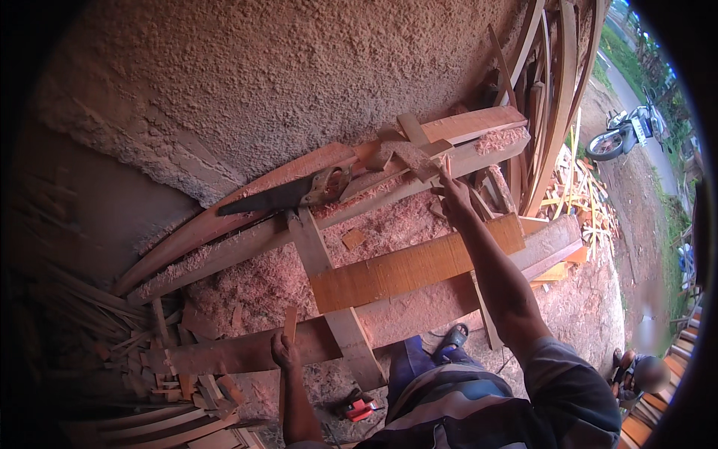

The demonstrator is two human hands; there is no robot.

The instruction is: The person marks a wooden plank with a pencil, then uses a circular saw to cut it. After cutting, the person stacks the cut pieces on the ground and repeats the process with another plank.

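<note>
My left hand (pixel 285 352) grips a narrow wooden slat (pixel 291 323) beside the near beam (pixel 250 349). My right arm stretches to the back beam (pixel 267 244), where my right hand (pixel 454 193) is at a small pale piece among short offcuts (pixel 413 161); its fingers look curled, though what they hold is unclear. A handsaw (pixel 265 197) with a wooden handle lies on the back planks, left of that hand. An orange-brown board (pixel 389 269) rests across two pale crosspieces between my hands.
Pink shavings (pixel 250 278) cover the ground below. Tall boards (pixel 553 105) lean against a rough wall (pixel 284 90); scrap piles (pixel 97 307) flank the bench. A red power tool (pixel 361 408) lies near my feet. A co-worker (pixel 639 374) crouches at right; a motorbike (pixel 617 138) stands outside.
</note>
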